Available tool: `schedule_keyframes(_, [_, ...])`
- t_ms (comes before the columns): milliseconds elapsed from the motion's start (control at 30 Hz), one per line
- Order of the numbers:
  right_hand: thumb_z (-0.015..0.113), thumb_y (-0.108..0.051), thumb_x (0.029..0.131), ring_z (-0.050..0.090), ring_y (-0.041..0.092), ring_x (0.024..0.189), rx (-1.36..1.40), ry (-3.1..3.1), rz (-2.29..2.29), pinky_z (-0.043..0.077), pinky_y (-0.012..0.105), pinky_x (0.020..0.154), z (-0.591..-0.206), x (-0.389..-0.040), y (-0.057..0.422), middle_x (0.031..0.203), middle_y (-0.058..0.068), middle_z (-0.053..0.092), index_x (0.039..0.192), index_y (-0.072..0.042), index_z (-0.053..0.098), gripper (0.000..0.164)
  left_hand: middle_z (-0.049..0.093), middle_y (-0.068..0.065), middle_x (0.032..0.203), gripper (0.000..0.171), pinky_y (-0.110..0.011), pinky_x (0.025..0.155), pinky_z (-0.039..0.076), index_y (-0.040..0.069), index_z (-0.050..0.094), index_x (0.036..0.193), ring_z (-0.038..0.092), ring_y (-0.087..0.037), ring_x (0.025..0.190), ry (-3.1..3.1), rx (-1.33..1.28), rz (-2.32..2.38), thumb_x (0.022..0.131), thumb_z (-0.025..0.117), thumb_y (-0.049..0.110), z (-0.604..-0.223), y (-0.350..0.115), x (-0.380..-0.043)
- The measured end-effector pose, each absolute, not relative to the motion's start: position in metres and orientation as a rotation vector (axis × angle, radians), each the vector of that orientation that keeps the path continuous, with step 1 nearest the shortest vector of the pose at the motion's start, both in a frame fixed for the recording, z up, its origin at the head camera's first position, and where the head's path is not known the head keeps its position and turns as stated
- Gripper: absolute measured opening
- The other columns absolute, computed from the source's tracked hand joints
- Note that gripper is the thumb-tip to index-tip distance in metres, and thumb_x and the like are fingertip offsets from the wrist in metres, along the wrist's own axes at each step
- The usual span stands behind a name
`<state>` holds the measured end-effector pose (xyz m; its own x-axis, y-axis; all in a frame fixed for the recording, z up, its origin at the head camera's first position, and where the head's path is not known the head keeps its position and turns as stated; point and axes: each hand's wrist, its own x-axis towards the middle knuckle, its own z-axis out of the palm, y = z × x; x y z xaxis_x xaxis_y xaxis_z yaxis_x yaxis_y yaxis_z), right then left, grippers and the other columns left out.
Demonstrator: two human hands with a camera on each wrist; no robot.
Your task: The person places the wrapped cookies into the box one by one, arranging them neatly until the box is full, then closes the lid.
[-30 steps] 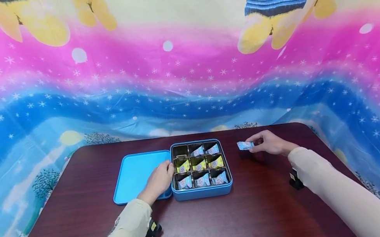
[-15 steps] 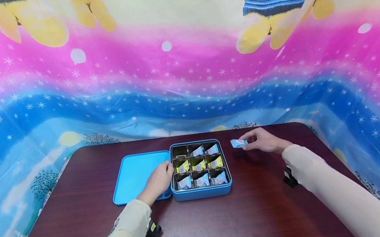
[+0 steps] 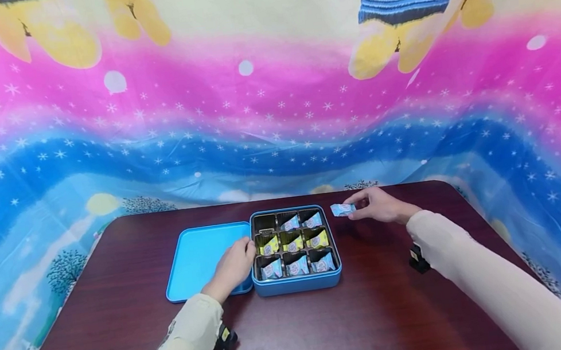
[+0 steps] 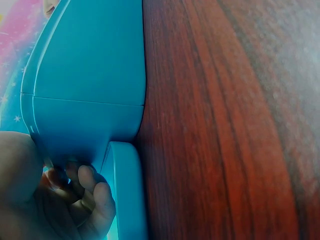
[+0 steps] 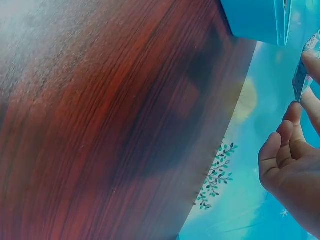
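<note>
Between thumb and fingertips, my right hand [image 3: 380, 207] pinches a small wrapped candy [image 3: 343, 209] in a light blue wrapper. It hangs above the table, just right of the blue tin [image 3: 299, 284]. In the right wrist view, the candy [image 5: 301, 75] sits at the fingertips, the other fingers curled below. My left hand [image 3: 234, 263] holds the tin's left wall at the rim, thumb on top and fingers curled against the side. Inside, a divided tray holds blue candies [image 3: 297, 266] in the front row, yellow candies [image 3: 292, 243] in the middle, two blue ones behind. The back-left compartment [image 3: 265, 223] is bare.
A blue lid [image 3: 202, 259] lies flat on the dark wooden table [image 3: 298, 334], against the tin's left side and partly under my left forearm and hand. A printed cloth [image 3: 273, 112] hangs behind the table and along both sides.
My right hand has moved left toward the tin and slightly up in the head view, carrying the candy. The left hand, tin and lid have stayed in place.
</note>
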<state>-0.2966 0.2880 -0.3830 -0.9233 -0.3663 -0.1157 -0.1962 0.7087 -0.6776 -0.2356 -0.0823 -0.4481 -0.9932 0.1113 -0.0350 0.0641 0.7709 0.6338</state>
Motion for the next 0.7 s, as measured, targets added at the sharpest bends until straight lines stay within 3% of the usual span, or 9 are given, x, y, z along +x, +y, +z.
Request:
schedule_keyframes(333, [0.073,-0.016,0.093,0.037,0.017,0.064,-0.507,2.652,-1.049,0.036,0.030,0.061,-0.382,-0.299,0.275,0.075,0.006,0.051,0.125,-0.002,0.069,0.036,0.046,-0.005,0.070,0.032,-0.032,0.055,0.036,0.012,0.049,0.083,0.043,-0.019,0.056,2.890,0.150,1.025,0.108,0.038,0.027,-0.450,-0.083,-0.237])
schedule_keyframes(700, [0.074,-0.016,0.092,0.038,0.017,0.064,-0.526,2.667,-1.035,0.037,0.030,0.064,-0.381,-0.300,0.255,0.081,0.007,0.053,0.125,-0.003,0.069,0.035,0.047,-0.006,0.071,0.032,-0.032,0.056,0.036,0.012,0.048,0.081,0.043,-0.020,0.058,2.886,0.161,1.039,0.108,0.039,0.027,-0.450,-0.083,-0.236])
